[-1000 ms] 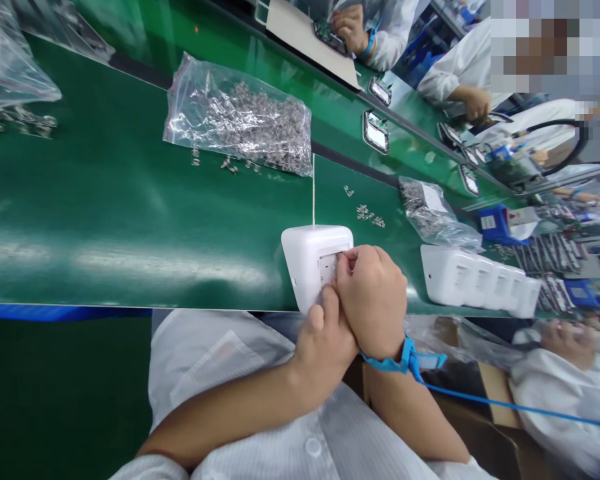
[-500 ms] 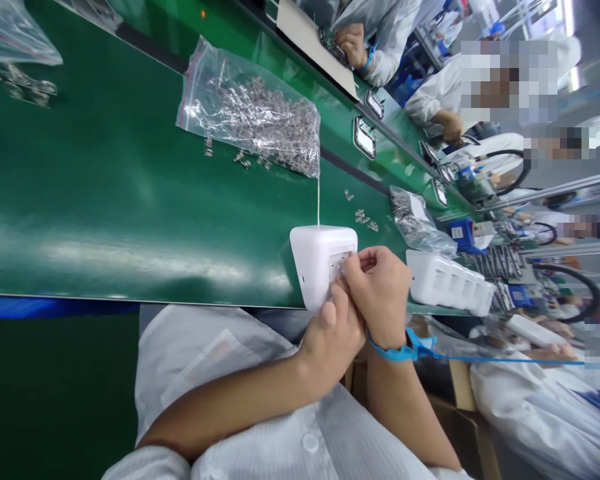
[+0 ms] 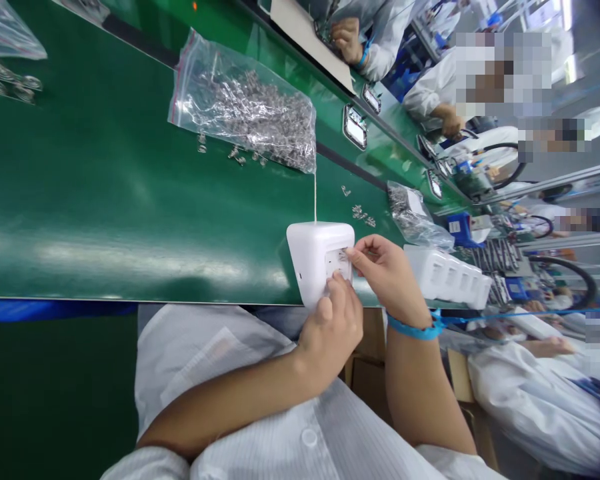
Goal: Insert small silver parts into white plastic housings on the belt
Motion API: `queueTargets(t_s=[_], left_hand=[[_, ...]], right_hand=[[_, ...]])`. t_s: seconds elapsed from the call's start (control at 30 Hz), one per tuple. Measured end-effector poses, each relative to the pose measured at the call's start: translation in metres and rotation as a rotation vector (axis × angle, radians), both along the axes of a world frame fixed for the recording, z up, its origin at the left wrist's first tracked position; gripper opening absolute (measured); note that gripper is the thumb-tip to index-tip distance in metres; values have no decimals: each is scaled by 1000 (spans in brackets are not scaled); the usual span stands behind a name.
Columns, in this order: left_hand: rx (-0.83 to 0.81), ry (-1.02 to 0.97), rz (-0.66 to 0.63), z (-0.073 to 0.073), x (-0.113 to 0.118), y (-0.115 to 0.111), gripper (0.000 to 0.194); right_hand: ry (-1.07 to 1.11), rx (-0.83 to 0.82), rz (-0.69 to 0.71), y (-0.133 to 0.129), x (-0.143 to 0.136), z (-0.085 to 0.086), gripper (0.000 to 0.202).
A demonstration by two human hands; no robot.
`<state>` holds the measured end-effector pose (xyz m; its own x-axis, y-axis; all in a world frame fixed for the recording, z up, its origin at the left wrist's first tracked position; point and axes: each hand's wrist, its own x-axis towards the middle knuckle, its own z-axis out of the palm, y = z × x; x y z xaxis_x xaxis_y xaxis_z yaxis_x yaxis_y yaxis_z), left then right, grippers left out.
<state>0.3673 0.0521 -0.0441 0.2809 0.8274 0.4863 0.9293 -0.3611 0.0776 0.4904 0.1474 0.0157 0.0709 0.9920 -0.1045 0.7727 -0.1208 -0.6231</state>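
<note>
A white plastic housing [image 3: 307, 260] stands at the table's front edge, a thin cord rising from its far side. My left hand [image 3: 333, 327] is at its lower right, fingers closed against the rim of the recess in its side. My right hand [image 3: 390, 273], with a blue wrist strap [image 3: 415, 328], is at the upper right of that recess. Its thumb and index finger pinch a small metal piece, partly hidden by the fingertips. Beyond the housing lies a clear bag of metal springs [image 3: 265, 117], with loose springs [image 3: 363, 215] on the green table.
Several white housings [image 3: 445, 277] stand in a row to the right, near another bag of metal parts [image 3: 413, 213]. Framed devices [image 3: 355, 127] lie on the green strip beyond. A co-worker's hand [image 3: 347, 40] is at the top. Cardboard boxes [image 3: 370, 380] are below the table edge.
My right hand has moved right and turned, separating from my left hand and uncovering more of the recess. The view has shifted slightly.
</note>
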Motion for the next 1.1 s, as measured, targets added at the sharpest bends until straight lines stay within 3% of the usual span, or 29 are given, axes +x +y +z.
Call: queueTargets(t_s=[0.3,0.53,0.7,0.9,1.03,1.1], left_hand=[[-19,-24,-35,2,1,1,39],[3,-25,-40,5,-1,2,37],[-55,-42,-99,8,-3,5,38],[-71,-31,-81,8,-1,4,36],[-78,-31,-90,7,1,4,38],[-84,-28,-82,6,3,4,38]], right_hand=[[44,-297,184,25,12,27,32],[22,-412,217,38,13,33,39],[33,-417,193,37,9,33,38],[37,-423,228,39,8,35,26],[-173,-354,236,39,-6,34,11],[-340,-250,230,37,-12,33,15]])
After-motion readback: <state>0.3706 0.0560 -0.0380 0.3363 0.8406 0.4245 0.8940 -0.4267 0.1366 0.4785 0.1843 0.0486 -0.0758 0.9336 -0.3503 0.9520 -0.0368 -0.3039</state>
